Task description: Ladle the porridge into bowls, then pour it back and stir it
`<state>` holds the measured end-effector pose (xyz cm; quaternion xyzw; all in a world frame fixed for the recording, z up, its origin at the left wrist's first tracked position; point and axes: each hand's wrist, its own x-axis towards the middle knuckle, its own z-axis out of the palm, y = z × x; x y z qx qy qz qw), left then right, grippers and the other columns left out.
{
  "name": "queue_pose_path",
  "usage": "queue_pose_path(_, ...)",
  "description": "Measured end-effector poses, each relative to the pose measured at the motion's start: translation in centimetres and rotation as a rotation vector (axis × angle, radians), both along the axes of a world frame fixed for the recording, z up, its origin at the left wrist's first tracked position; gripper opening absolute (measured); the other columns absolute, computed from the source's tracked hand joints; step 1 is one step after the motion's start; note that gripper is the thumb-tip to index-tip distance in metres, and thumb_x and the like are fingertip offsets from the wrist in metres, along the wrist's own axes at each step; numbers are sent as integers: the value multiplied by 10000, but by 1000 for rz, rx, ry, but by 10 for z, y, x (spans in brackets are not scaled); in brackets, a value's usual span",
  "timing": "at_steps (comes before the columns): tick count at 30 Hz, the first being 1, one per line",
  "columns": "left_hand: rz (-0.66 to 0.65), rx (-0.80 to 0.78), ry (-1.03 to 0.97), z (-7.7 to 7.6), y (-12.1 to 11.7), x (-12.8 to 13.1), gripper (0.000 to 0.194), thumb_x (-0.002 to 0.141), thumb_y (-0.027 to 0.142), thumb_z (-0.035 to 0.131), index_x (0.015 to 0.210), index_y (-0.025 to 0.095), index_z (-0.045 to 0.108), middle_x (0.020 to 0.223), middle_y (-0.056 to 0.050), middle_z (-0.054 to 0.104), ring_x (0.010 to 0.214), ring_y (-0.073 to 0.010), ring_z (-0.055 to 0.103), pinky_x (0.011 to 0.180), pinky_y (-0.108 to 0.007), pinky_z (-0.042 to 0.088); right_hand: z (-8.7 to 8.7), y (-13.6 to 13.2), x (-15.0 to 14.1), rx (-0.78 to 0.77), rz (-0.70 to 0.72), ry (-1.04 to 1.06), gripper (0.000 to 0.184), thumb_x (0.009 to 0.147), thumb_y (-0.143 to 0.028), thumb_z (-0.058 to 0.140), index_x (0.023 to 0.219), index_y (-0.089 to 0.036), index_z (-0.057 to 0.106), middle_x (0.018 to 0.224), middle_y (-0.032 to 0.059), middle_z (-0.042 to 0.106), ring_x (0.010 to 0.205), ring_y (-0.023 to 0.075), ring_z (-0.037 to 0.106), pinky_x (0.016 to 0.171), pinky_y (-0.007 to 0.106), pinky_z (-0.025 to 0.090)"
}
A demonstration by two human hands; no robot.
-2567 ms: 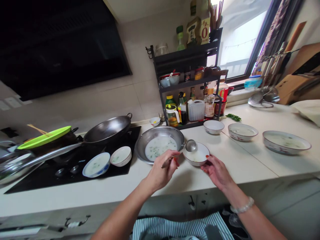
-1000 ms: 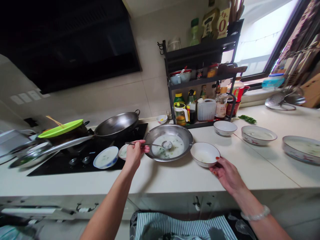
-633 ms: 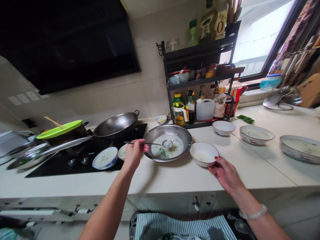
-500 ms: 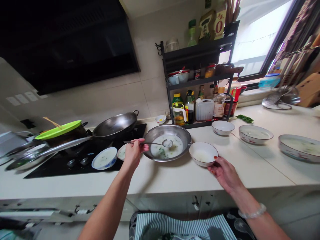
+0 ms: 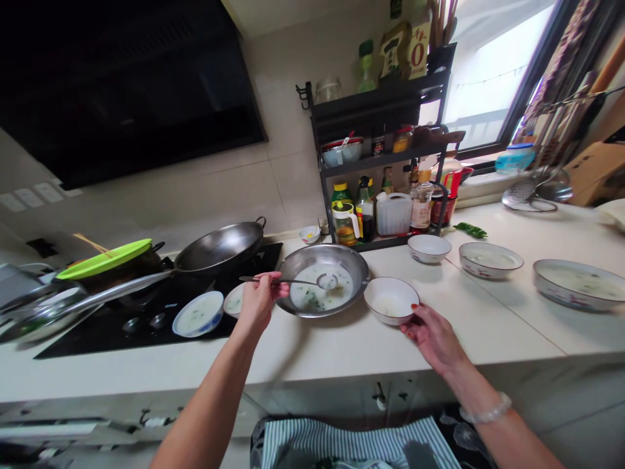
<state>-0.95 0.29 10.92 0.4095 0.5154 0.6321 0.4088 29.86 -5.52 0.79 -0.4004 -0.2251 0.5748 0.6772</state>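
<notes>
My left hand [image 5: 261, 298] is closed round the dark handle of a ladle [image 5: 326, 282]. The ladle's bowl rests in whitish soup with green bits, inside a wide steel basin [image 5: 359, 273] on the counter. With thumb and fingers, my right hand [image 5: 434, 332] grips the near right rim of a white bowl [image 5: 389, 286], which stands just right of the basin and holds a little pale soup. Left of the basin, partly behind my left hand, sits a bowl of soup [image 5: 234, 301]. Beside it is a blue-patterned bowl of soup [image 5: 199, 314].
At right stand a small white bowl [image 5: 430, 249], a soup bowl [image 5: 490, 259] and a larger soup dish [image 5: 581, 284]. A wok [image 5: 219, 247] is on the black stove [image 5: 112, 335]. Behind the basin rises a black rack [image 5: 381, 163] of bottles. Green leaves [image 5: 470, 230] lie near it.
The view has shifted slightly. Both hands keep their hold on the ladle and the white bowl; the ladle's bowl stays in the basin, and little else differs.
</notes>
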Motion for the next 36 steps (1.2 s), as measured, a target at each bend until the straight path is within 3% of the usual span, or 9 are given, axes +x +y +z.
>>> queue_pose_path(9,-79,-14,-11,26,-6,16,214,682,240,550,784,77,644,553,-75,666,489,-155,624,531,-271,527,-2,1,0,16,-2,-7,274,602,-328,844,762,-181,677,682,21,670,522,126,565,407,219,419)
queue_pose_path(17,-213,-9,-24,45,-16,49,203,697,218,530,801,71,624,573,-73,663,492,-132,612,494,-235,500,-1,0,-1,14,-2,-20,254,603,-339,838,745,-198,682,666,12,667,516,124,566,415,217,429)
queue_pose_path(23,-386,66,61,25,-31,78,247,760,338,574,862,114,592,590,-37,645,496,-150,622,481,-264,512,-5,0,1,36,24,-16,206,654,-344,812,775,-225,695,687,6,676,529,124,563,437,227,443)
queue_pose_path(27,-526,166,273,8,-47,86,236,844,373,548,916,153,594,605,-32,642,496,-159,623,478,-263,502,-7,1,1,46,27,-10,196,670,-341,807,769,-218,692,690,8,673,542,120,565,440,218,444)
queue_pose_path(33,-695,647,787,-1,-60,75,237,898,149,426,1048,168,610,773,-63,671,621,-137,619,642,-270,516,-8,2,1,44,4,26,262,646,-316,827,822,-180,690,741,28,683,559,122,578,428,211,430)
queue_pose_path(36,-718,756,864,-2,-62,71,271,892,110,403,1064,175,602,747,-56,663,667,-144,618,672,-269,516,-9,2,1,55,9,36,271,663,-308,821,860,-174,693,757,36,690,567,124,583,436,211,423)
